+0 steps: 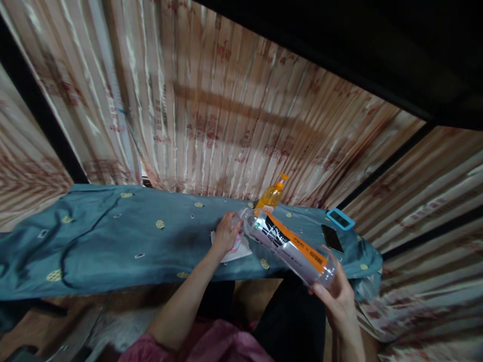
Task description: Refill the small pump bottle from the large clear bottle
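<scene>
Centre-right of the frame, my right hand point(339, 301) grips a clear plastic bottle with an orange-and-black label point(289, 244), tilted. My left hand point(225, 234) fingers close around its small container point(237, 241) at the bottle's mouth; pouring seems underway, needing a steady tilt.

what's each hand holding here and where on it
The right hand grips the tilted clear plastic bottle with the orange-and-black label by its base end. The left hand closes on a small white container at the bottle's mouth.

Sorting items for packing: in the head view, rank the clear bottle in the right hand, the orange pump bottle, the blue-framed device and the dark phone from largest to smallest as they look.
1. Clear bottle, though it is nearest the camera.
2. Orange pump bottle.
3. Blue-framed device and dark phone: too alike to rank.
</scene>
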{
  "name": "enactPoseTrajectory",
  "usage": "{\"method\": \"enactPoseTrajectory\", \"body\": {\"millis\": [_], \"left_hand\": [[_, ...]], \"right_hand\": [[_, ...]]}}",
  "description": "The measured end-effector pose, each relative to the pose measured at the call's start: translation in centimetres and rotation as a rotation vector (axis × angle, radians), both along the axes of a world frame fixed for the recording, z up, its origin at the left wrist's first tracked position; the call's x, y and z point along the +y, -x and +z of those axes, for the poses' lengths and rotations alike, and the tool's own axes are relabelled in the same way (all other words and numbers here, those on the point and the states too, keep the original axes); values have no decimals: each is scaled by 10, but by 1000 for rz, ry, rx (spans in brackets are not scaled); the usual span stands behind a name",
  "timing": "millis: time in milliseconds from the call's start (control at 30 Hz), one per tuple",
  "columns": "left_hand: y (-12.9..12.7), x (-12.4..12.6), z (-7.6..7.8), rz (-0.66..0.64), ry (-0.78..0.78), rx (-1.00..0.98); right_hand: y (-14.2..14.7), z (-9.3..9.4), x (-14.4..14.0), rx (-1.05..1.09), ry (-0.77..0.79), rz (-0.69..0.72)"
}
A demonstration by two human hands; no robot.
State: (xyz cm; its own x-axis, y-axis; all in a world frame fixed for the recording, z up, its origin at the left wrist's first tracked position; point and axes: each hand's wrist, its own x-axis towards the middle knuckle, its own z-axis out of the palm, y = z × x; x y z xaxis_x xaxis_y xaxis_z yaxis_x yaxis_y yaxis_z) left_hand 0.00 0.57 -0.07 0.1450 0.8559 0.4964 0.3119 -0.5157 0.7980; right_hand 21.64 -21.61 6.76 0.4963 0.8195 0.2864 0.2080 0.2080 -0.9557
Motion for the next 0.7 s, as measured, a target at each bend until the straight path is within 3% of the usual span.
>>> {"method": "enactPoseTrajectory", "body": {"millis": [433, 700], "left_hand": [[2, -1, 3, -21, 17, 3], [0, -6, 3, -8, 33, -49]], "right_hand": [[-15, -12, 7, -8, -32, 33], [-34, -15, 6, -12, 36, 85]]}}
